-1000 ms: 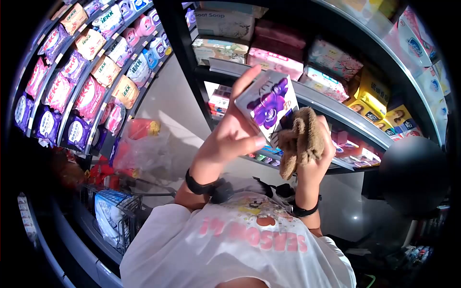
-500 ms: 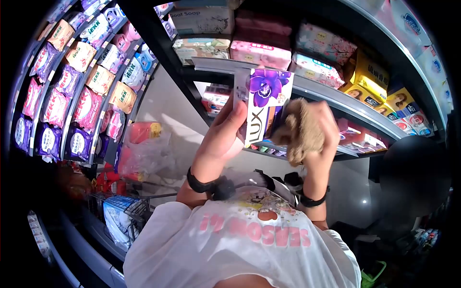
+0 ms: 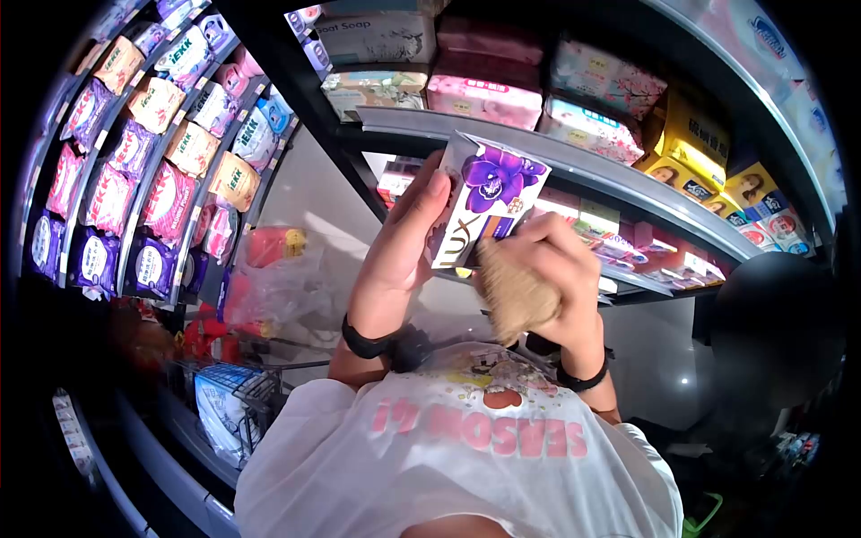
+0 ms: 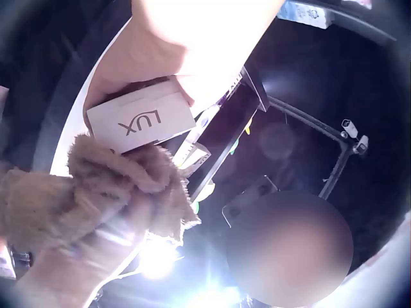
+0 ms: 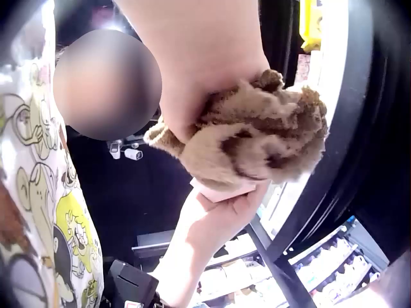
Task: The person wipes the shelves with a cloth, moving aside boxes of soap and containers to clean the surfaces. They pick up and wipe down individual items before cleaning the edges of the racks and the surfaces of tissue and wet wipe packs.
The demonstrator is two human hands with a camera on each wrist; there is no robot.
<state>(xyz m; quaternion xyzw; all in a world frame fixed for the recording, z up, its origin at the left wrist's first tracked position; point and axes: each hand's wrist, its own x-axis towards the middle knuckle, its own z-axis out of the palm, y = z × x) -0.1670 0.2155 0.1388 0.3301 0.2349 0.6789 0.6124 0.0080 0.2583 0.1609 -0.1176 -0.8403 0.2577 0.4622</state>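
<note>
A white LUX box [image 3: 489, 193] with a purple flower stands tilted in my left hand [image 3: 395, 238], whose thumb lies along its side. My right hand [image 3: 565, 278] grips a bunched brown cloth [image 3: 516, 291] against the lower right part of the box. In the left wrist view the LUX end of the box [image 4: 141, 122] faces the camera, and the cloth [image 4: 122, 186] touches its edge. The right wrist view has the cloth [image 5: 257, 138] covering most of the box, with my left hand [image 5: 212, 218] beneath.
A shelf [image 3: 448, 124] with boxed and wrapped packs runs just beyond my hands. Packs of IEKK [image 3: 168, 190] fill shelves at the left. A wire cart [image 3: 242, 386] holding a blue and white bag stands at lower left, near a clear plastic bag [image 3: 278, 291].
The box has turned from a slant to show its flower face and LUX lettering, now tilting slightly right. The cloth and my right hand have moved down and left along the box.
</note>
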